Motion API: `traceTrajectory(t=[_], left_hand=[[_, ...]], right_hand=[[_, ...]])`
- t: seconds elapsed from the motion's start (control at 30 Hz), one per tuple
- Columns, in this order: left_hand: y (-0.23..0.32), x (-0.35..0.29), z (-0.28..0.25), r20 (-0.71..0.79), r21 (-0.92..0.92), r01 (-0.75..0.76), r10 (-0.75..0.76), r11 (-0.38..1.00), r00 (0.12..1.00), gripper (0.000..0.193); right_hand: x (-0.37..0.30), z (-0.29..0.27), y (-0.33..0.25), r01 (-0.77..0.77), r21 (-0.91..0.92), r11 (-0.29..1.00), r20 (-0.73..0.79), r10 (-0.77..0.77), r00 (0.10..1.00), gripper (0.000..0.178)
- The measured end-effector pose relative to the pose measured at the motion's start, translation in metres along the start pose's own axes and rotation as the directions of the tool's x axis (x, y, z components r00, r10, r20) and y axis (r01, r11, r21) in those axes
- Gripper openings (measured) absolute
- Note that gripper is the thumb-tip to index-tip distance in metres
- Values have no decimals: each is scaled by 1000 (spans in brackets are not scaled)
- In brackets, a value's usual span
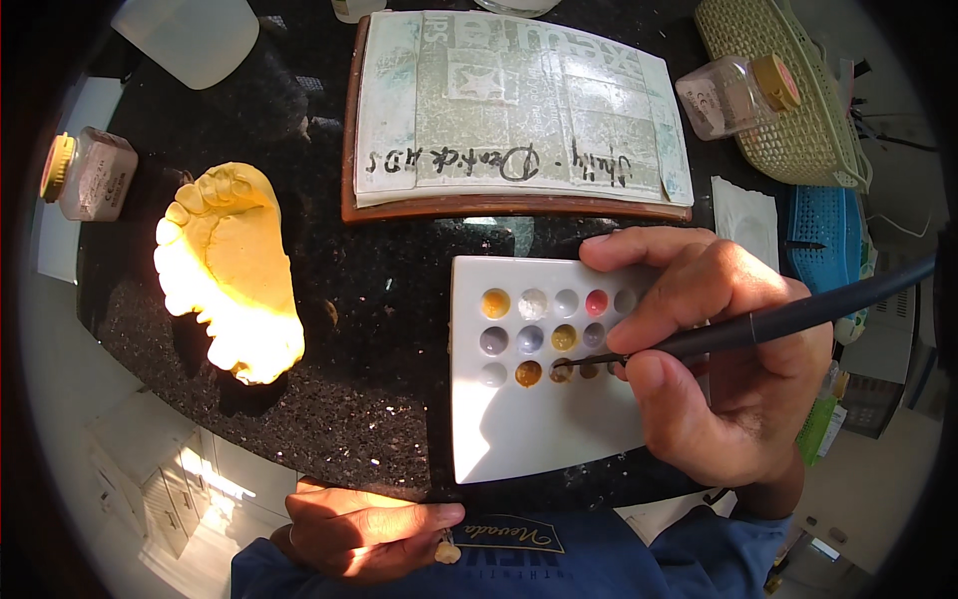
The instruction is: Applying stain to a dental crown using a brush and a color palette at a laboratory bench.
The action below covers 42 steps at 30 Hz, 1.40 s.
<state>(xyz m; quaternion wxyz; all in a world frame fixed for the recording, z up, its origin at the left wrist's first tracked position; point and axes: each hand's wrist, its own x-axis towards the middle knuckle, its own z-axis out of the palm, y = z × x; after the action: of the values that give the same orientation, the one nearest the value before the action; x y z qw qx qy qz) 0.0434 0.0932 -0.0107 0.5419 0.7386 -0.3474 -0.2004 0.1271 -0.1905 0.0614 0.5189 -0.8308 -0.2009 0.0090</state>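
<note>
My right hand (723, 349) is closed round a fine brush (798, 317) with a thick dark handle. The brush's thin tip reaches into a brownish well in the bottom row of a white mixing palette (539, 429). Rows of round wells hold yellow, white, grey, brown and pink colours; my fingers hide those at the right. Low in front of my body, my left hand (364, 529) pinches a small tooth-shaped crown (448, 551) at its fingertips, apparently by a thin metal piece. A yellow plaster dental model (232, 265) lies left of the palette, partly in bright sunlight.
Behind the palette sits a covered board (519, 120) with a brown edge. Jars with yellow lids stand at left (95, 175) and right (733, 95). A woven basket (798, 90), a blue basket (823, 235) and a white cloth (745, 215) are at right; a translucent tub (195, 35) is far left.
</note>
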Motion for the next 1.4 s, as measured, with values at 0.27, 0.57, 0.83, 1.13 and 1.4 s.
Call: traceTrajectory(t=[0.27, 0.57, 0.83, 1.13, 1.4], left_hand=[[7, 22, -9, -85, 63, -108, 114, 992, 990, 3], [2, -2, 3, -121, 80, 17, -8, 997, 993, 39], [-5, -6, 4, -3, 38, 45, -45, 998, 999, 37], [-3, -1, 2, -56, 63, 24, -20, 998, 998, 36], [-7, -5, 7, -109, 82, -35, 44, 996, 993, 37]], right_hand=[[2, 0, 0, 2, -1, 1000, 11, -2, 1000, 15], [0, 0, -1, 5, 6, 1000, 6, -5, 1000, 16], [1, -1, -2, -22, -14, 1000, 24, 22, 999, 16], [2, -1, -1, -12, -10, 1000, 17, 12, 1000, 15], [1, -1, -2, 4, -19, 1000, 21, -3, 1000, 16]])
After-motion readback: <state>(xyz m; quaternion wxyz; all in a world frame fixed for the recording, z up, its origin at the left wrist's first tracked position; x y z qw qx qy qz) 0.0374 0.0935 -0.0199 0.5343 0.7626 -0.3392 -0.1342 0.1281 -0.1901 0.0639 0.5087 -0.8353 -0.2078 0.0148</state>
